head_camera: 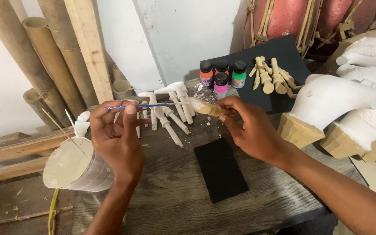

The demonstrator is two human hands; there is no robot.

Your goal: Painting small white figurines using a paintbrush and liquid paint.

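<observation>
The small wooden carved piece (209, 109) is in the air above the surface (175, 191), a little above its middle, with its left end already covered in white paint. The right hand (251, 130) closes its fingers (231, 106) around the unpainted right end of this piece, so the painted end points to the left. The left hand (118, 135) pinches a thin blue paintbrush (140, 105) between thumb and fingers; the brush lies almost level, and its tip meets the white end of the piece.

Just under the brush, a group of white-painted wooden pieces (170, 109) lies on the surface, close to the far edge by the white wall. Left of the left hand, a container of white paint (77, 167) is tilted near the left edge of the surface, with thin sticks standing in it. A black rectangle (219, 169) lies flat below the right hand, near the front edge. Behind, four small paint bottles (222, 76) stand together, and beside them unpainted wooden pieces (273, 76) lie on a black board. At the right, large white carved figures (349, 100) on wooden bases take up that side. The open room is mostly between the two forearms, toward the front edge.
</observation>
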